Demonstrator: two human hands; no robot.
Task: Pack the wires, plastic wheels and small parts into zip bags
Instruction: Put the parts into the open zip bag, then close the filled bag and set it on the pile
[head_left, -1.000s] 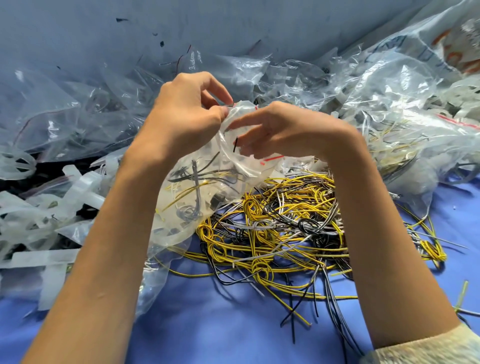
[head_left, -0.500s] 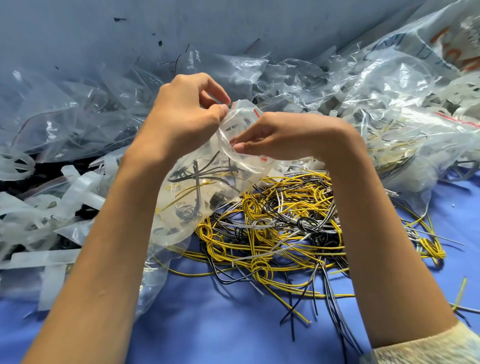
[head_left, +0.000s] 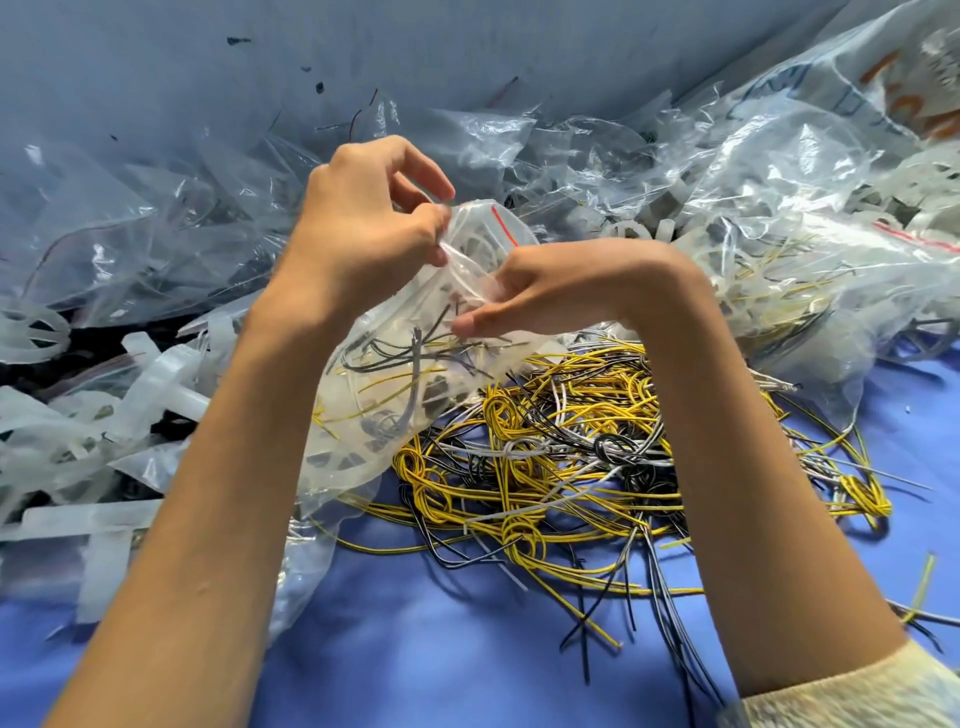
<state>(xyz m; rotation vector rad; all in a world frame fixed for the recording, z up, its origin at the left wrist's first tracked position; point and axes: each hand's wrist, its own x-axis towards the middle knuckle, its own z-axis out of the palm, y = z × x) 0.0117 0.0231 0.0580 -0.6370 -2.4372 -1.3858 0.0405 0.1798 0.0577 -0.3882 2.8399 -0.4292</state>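
Observation:
Between both hands I hold up a clear zip bag (head_left: 374, 410) with a red-lined top; wires, a plastic wheel and small dark parts show through it. My left hand (head_left: 363, 228) pinches the bag's upper rim between thumb and fingers. Lower on the bag's mouth, my right hand (head_left: 561, 286) has its thumb and fingertips closed on the plastic. Under the bag, a tangled heap of yellow, black and white wires (head_left: 566, 457) lies on the blue cloth (head_left: 441, 649).
Translucent plastic wheels and strips (head_left: 130, 405) pile up at the left. Crumpled clear bags (head_left: 753, 234), some filled with wires and parts, cover the back and right. A grey wall (head_left: 467, 57) rises behind them.
My right hand has slid down and slightly left along the bag's mouth. The left hand has barely moved, and the bag's top edge has folded over more.

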